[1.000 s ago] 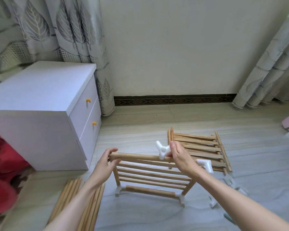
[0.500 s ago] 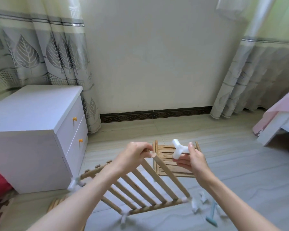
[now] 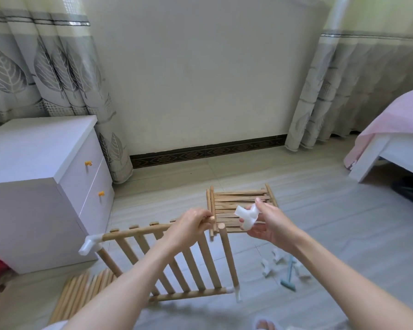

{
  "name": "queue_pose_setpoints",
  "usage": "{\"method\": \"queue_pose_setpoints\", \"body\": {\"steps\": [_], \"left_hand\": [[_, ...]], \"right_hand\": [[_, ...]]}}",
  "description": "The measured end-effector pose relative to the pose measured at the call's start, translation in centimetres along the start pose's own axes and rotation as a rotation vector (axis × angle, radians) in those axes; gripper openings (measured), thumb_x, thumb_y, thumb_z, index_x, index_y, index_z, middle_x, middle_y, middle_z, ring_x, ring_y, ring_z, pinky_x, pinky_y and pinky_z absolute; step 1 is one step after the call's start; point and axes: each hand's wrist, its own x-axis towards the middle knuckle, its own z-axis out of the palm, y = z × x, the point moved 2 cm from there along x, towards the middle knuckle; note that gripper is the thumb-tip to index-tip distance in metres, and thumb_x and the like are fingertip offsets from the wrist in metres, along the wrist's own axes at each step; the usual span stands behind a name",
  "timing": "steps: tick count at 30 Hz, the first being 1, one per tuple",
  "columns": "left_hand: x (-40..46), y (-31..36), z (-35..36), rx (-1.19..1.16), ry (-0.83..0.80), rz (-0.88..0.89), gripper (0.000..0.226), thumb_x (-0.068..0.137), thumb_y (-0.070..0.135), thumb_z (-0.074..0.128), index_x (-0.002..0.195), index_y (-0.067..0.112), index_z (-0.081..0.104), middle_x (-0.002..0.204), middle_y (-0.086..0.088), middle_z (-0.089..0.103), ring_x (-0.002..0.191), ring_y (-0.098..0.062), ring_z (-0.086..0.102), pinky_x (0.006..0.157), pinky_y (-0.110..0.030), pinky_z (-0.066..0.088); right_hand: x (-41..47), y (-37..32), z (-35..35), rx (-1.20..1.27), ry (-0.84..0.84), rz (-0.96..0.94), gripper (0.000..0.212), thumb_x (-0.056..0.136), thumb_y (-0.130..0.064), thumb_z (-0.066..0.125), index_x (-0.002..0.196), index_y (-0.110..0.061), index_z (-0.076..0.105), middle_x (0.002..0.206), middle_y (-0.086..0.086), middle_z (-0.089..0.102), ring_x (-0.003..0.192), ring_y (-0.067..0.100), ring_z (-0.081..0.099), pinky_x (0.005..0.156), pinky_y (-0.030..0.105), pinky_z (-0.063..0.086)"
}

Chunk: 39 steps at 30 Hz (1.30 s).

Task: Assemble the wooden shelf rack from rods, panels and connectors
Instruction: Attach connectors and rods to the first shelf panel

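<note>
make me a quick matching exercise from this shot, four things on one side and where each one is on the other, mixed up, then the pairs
Things:
1. white connector
2. slatted panel
3. loose rods
4. blue tool

Places:
A. on the floor by the white cabinet
B. pinched in the right hand
C. on the floor among spare connectors
D. gripped at a top corner by the left hand

Pairs: 1-B, 2-D, 3-A, 4-C

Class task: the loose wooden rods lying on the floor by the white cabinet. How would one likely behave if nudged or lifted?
The loose rods look round and smooth, so a nudged one would probably roll on the tiled floor. They look straight and solid, like the panel rails, so likely stiff. Being thin wood, one is probably light.
</note>
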Motion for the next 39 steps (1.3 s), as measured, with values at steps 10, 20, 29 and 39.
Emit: {"method": "queue_pose_setpoints", "body": {"steps": [10,20,29,39], "left_hand": [[-3.7,-0.7,6.5,0.057,0.037,0.101,0.020,0.094,0.014,0.054,0.111,0.016,0.063,0.102,0.001,0.062,0.097,-0.019,0.050,0.084,-0.024,0.032],[-4.2,0.4,7.6,-0.055,0.107,0.087,0.016,0.084,0.013,0.067,0.100,0.014,0.066,0.092,0.009,0.055,0.086,-0.017,0.054,0.077,-0.028,0.042],[-4.3,0.6,7.6,-0.052,0.107,0.073,0.015,0.085,0.011,0.066,0.100,0.010,0.065,0.094,0.002,0.059,0.087,-0.019,0.053,0.079,-0.023,0.033],[-4.3,0.6,7.7,-0.048,0.105,0.090,0.013,0.084,0.012,0.068,0.097,0.011,0.064,0.086,0.012,0.048,0.080,-0.012,0.047,0.076,-0.021,0.030]], "right_hand": [[-0.7,2.0,-1.4,0.085,-0.144,0.168,0.024,0.093,-0.029,0.052,0.103,-0.007,0.056,0.095,0.017,0.063,0.078,0.024,0.058,0.069,0.031,0.049],[-1.0,5.1,-1.0,-0.230,-0.128,0.076,0.033,0.092,-0.035,0.055,0.113,-0.009,0.053,0.096,0.009,0.065,0.075,0.016,0.060,0.063,0.021,0.049],[-0.1,5.0,-1.1,-0.116,-0.232,0.119,0.051,0.090,0.009,0.048,0.134,-0.016,0.046,0.119,0.017,0.052,0.101,0.019,0.055,0.079,0.027,0.050],[0.4,5.9,-2.1,-0.121,-0.135,0.112,0.015,0.088,0.003,0.055,0.101,-0.003,0.057,0.112,0.024,0.062,0.099,0.032,0.066,0.086,0.036,0.054]]}}
